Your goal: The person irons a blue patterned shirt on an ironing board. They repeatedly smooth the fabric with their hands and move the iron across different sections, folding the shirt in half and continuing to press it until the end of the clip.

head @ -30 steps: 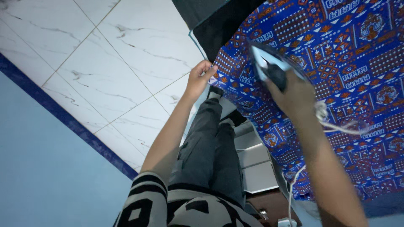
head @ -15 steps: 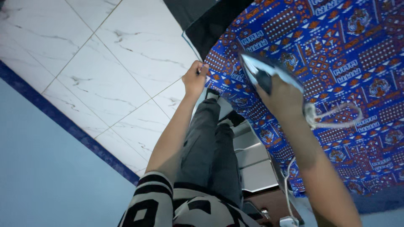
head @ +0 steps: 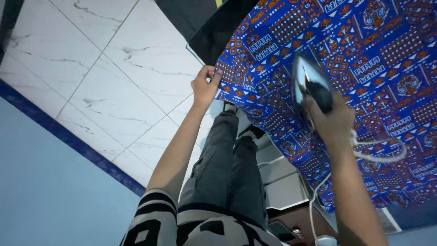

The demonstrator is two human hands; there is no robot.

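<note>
Right hand (head: 331,119) wraps the iron (head: 309,84) handle, its nose pointing away from the wrist across the patterned blue cloth (head: 364,68), whose near edge the left hand (head: 203,86) pinches off to the side.

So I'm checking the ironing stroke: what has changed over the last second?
The right hand slid the iron rightward across the blue patterned cloth, away from its left edge. The left hand kept pinching that edge; the white cord still trails from the iron.

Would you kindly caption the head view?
Right hand runs iron over blue patterned cloth; left hand pinches its edge.
</note>
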